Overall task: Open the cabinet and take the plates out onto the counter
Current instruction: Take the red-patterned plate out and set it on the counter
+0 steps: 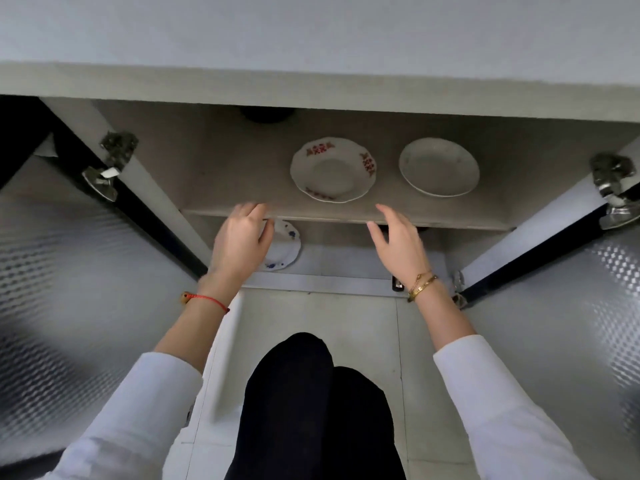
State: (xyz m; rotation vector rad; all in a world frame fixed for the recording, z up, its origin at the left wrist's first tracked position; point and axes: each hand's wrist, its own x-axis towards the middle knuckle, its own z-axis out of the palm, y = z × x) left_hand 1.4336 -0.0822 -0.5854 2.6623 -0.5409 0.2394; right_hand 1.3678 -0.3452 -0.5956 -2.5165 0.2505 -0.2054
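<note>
— Left hand point(242, 242) first: what do you see?

— From my feed it hangs in front of the cabinet's shelf point(221, 212), fingers loosely curled, empty, its fingertips at the shelf's front edge. A red string bracelet point(207, 299) sits on that wrist. Just behind the hand, on the lower level, a plate with blue flowers point(285, 249) is partly hidden by the knuckles.

— And the right hand point(398, 242)?

— Spread wide, fingers apart, holding nothing, also at the shelf's front edge. Gold bracelets point(422, 285) circle the wrist. I cannot tell whether either hand actually touches the shelf.

— Where are the plates?

— Two lie flat on the shelf, side by side and apart. I see a plate with red pattern point(333, 169) on its scalloped rim, beyond and between the two hands, and a plain white plate point(439, 167) to its right. Something dark and round point(268, 114) sits at the back, mostly hidden under the table point(311, 29) edge above.

— The doors?

— Both swung wide: left door point(69, 271) and right door point(571, 323), each with an embossed shiny inner face, metal hinges point(116, 152) showing. White sleeves point(145, 410) frame my view, dark trouser legs point(311, 410) over the pale floor point(311, 313) below.
</note>
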